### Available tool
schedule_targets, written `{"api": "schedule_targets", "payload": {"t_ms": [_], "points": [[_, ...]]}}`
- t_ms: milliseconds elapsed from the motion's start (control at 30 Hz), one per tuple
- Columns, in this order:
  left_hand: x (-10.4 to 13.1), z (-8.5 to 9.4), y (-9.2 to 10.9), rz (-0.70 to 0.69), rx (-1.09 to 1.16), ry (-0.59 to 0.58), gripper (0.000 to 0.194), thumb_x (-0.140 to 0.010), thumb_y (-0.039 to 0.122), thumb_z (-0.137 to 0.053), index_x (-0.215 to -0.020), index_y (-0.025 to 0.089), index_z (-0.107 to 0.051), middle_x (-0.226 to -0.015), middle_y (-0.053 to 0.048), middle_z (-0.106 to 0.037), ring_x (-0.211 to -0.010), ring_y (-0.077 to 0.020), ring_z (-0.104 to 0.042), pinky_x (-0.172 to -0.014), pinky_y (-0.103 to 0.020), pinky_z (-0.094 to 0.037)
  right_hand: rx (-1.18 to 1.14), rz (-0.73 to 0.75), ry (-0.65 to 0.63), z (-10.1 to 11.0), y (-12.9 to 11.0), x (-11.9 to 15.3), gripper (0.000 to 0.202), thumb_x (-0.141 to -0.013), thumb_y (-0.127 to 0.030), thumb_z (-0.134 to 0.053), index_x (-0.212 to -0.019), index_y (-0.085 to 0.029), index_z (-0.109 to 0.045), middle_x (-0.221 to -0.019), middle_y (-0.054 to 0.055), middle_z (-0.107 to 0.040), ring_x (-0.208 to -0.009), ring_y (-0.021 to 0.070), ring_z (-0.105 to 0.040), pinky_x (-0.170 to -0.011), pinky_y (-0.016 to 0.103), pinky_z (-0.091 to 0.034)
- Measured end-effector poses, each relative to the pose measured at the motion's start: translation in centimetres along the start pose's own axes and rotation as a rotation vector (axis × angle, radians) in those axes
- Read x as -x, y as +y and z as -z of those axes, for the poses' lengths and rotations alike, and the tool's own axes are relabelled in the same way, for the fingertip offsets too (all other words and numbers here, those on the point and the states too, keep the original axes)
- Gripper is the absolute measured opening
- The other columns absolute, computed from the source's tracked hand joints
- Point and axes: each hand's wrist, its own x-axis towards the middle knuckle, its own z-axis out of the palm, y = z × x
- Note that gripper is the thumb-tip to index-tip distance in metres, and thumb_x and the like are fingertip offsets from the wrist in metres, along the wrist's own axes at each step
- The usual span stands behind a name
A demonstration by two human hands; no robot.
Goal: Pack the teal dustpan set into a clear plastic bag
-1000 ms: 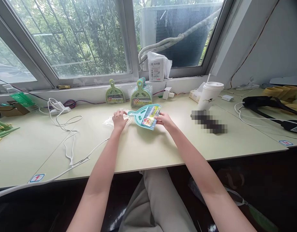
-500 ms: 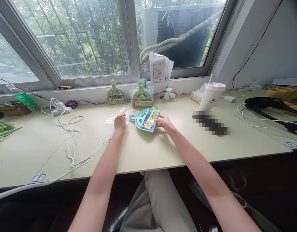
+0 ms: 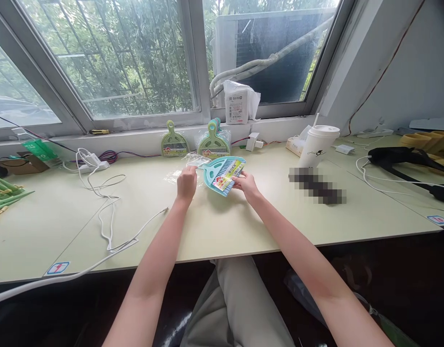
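Observation:
My right hand (image 3: 245,184) grips the wide end of a small teal dustpan-and-brush set (image 3: 222,174) with a colourful label, held just above the pale green desk (image 3: 225,226). My left hand (image 3: 186,183) pinches a clear plastic bag (image 3: 187,166) that lies at the set's handle end. The handle tip sits at the bag's mouth. Behind them, against the window ledge, stand a single green bagged set (image 3: 174,142) and a stack of bagged sets (image 3: 214,142).
A white paper cup with lid and straw (image 3: 317,145) stands right of my hands, beside a blurred patch. White cables and a power strip (image 3: 93,166) trail across the left. A white packet (image 3: 238,103) sits on the sill. Black straps (image 3: 402,156) lie far right.
Both hands lifted slightly and moved toward the window. The left hand has raised the bag's edge, and the teal set's handle has come to the bag's mouth.

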Motion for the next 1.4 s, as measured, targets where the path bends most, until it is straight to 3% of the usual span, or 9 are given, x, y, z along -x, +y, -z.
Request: {"api": "schedule_targets", "payload": {"t_ms": [233, 467, 567, 633, 700, 767, 867, 1067, 1400], "points": [[0.0, 0.1, 0.1, -0.010, 0.006, 0.019, 0.028, -0.096, 0.008, -0.044, -0.111, 0.017, -0.066, -0.112, -0.018, -0.065, -0.113, -0.0356, -0.060, -0.092, -0.043, -0.048, 0.044, 0.012, -0.120, -0.6, 0.0, 0.5, 0.024, -0.082, -0.003, -0.065, -0.103, -0.015, -0.064, -0.078, 0.004, -0.077, -0.066, 0.0175, -0.074, -0.072, 0.036, -0.067], [0.5, -0.6, 1.7, -0.231, 0.182, 0.008, 0.021, -0.098, 0.019, -0.052, -0.114, 0.021, -0.066, -0.108, -0.012, -0.069, -0.109, -0.0301, -0.063, -0.102, -0.043, -0.043, -0.025, 0.043, -0.140, -0.9, 1.1, 0.4, 0.028, -0.076, -0.009, -0.075, -0.101, -0.016, -0.064, -0.081, 0.004, -0.078, -0.070, 0.0192, -0.075, -0.077, 0.040, -0.067], [0.5, -0.6, 2.8, -0.186, 0.295, 0.270, 0.039, -0.093, 0.032, -0.067, -0.129, 0.022, -0.057, -0.136, -0.014, -0.059, -0.134, -0.0323, -0.049, -0.117, -0.047, -0.029, -0.106, 0.096, -0.095, -0.6, 1.2, 0.1, 0.029, -0.076, -0.013, -0.077, -0.099, -0.018, -0.062, -0.082, 0.003, -0.077, -0.071, 0.0188, -0.074, -0.080, 0.041, -0.067], [0.3, -0.4, 3.2, -0.006, 0.418, 0.519, 0.070, -0.084, 0.037, -0.078, -0.143, 0.021, -0.043, -0.159, -0.017, -0.034, -0.152, -0.0328, -0.025, -0.124, -0.046, -0.016, -0.148, 0.135, -0.097, -0.4, 1.1, 0.0, 0.029, -0.076, -0.017, -0.078, -0.099, -0.019, -0.061, -0.085, 0.003, -0.077, -0.074, 0.0188, -0.074, -0.082, 0.041, -0.067], [-0.3, -0.2, 3.3, 0.248, 0.664, 0.597, 0.088, -0.080, 0.038, -0.082, -0.150, 0.023, -0.030, -0.166, -0.017, -0.018, -0.156, -0.0314, -0.014, -0.125, -0.045, -0.015, -0.171, 0.159, -0.103, -0.2, 0.9, -0.1, 0.031, -0.075, -0.020, -0.080, -0.099, -0.020, -0.060, -0.088, 0.003, -0.077, -0.077, 0.0193, -0.075, -0.084, 0.041, -0.066], [-0.9, -0.1, 3.2, 0.432, 1.031, 0.404, 0.084, -0.084, 0.039, -0.078, -0.151, 0.024, -0.029, -0.163, -0.018, -0.027, -0.153, -0.0312, -0.026, -0.122, -0.044, -0.028, -0.175, 0.165, -0.106, -0.2, 0.9, -0.2, 0.033, -0.073, -0.022, -0.081, -0.099, -0.020, -0.060, -0.087, 0.003, -0.077, -0.076, 0.0196, -0.074, -0.083, 0.042, -0.066], [-1.3, -0.3, 3.1, 0.463, 1.464, -0.008, 0.060, -0.090, 0.036, -0.072, -0.141, 0.020, -0.046, -0.140, -0.015, -0.059, -0.134, -0.0294, -0.055, -0.111, -0.042, -0.045, -0.174, 0.175, -0.110, -0.2, 1.0, -0.3, 0.038, -0.070, -0.025, -0.084, -0.100, -0.020, -0.060, -0.087, 0.004, -0.077, -0.076, 0.0207, -0.074, -0.083, 0.044, -0.066], [-0.4, -1.2, 4.2, 0.439, 1.598, -0.325, 0.043, -0.090, 0.021, -0.069, -0.132, 0.016, -0.059, -0.112, -0.009, -0.074, -0.113, -0.0273, -0.068, -0.104, -0.042, -0.051, -0.206, 0.247, -0.080, -0.2, 1.1, -0.3, 0.046, -0.066, -0.033, -0.087, -0.100, -0.021, -0.058, -0.089, 0.003, -0.076, -0.084, 0.0230, -0.075, -0.089, 0.048, -0.065], [-0.2, -0.3, 4.6, 0.351, 1.601, -0.261, 0.062, -0.087, 0.021, -0.069, -0.146, 0.027, -0.048, -0.122, -0.005, -0.070, -0.113, -0.0247, -0.066, -0.097, -0.038, -0.051, -0.225, 0.278, -0.033, -0.4, 1.0, -0.3, 0.048, -0.065, -0.035, -0.085, -0.099, -0.023, -0.054, -0.096, 0.006, -0.074, -0.091, 0.0235, -0.072, -0.090, 0.049, -0.063]]}}
